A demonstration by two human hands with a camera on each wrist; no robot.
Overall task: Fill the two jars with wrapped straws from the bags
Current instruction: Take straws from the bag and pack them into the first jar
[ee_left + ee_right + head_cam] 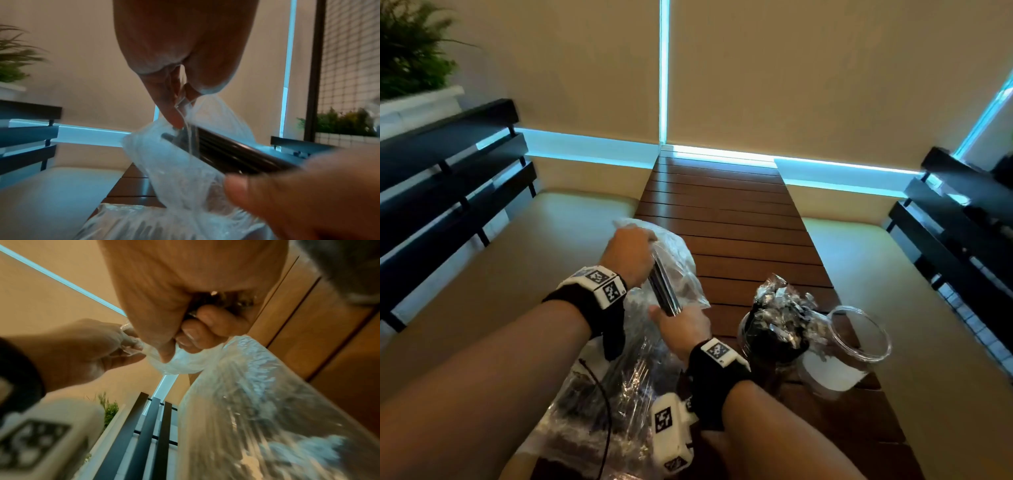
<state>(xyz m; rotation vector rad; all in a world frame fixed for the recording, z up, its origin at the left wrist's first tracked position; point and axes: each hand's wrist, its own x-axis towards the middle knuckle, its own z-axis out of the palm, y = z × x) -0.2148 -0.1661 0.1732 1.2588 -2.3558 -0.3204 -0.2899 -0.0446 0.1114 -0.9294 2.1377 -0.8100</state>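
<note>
In the head view my left hand (631, 250) pinches the top edge of a clear plastic bag (681, 270) and holds it up. My right hand (681, 325) grips the lower end of a bundle of dark wrapped straws (662, 287) that runs up into that bag. The left wrist view shows my fingers (174, 113) pinching the bag film (180, 170), with the straws (236, 152) slanting out of it. In the right wrist view my fingers (205, 324) are curled round the bundle. One jar (770, 346) is packed with straws. Beside it an empty glass jar (839, 373) carries a white label.
A second clear bag (613, 394) of straws lies at the near end of the slatted wooden table (722, 205). Cream bench cushions (517, 257) flank the table, with black slatted backrests (448, 178) behind them. A potted plant (410, 51) stands at the far left.
</note>
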